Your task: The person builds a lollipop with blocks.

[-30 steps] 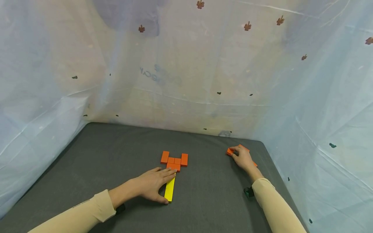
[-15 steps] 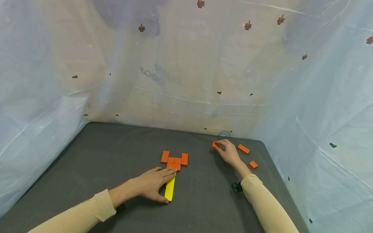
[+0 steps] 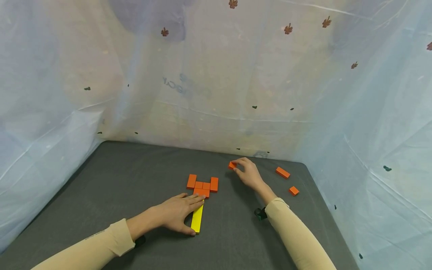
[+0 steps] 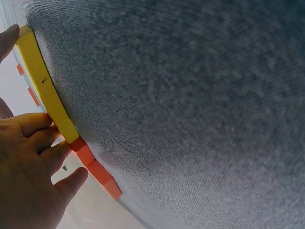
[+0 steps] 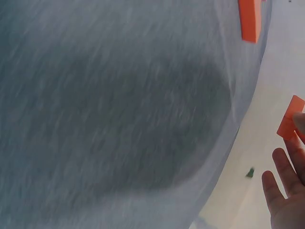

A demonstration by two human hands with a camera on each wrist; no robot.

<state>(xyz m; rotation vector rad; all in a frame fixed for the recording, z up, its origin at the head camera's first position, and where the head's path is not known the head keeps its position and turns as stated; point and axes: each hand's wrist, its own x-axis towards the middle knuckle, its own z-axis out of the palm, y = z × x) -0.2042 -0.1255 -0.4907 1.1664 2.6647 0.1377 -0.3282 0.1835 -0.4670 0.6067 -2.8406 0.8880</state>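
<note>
A long yellow block [image 3: 197, 221] lies on the dark table, its far end against a cluster of orange blocks [image 3: 201, 192]. Two orange blocks stick out at the cluster's far corners, with smaller ones between them. Across the yellow block spreads my left hand [image 3: 175, 213]; its thumb is at the near end and its fingertips lie near the far end and the closest orange block. My right hand [image 3: 249, 174] pinches a small orange block [image 5: 288, 119] between thumb and fingertips, beyond and right of the cluster. In the right wrist view this block appears raised off the table.
A longer loose orange block [image 3: 282, 172] and a shorter loose orange block [image 3: 294, 191] lie toward the table's right edge. Pale plastic sheeting [image 3: 209, 75] hangs behind and along both sides of the table [image 3: 141, 168].
My right hand has carried the small orange block leftward, away from the other two loose blocks, which came into full view. My left hand has stayed over the yellow block.
</note>
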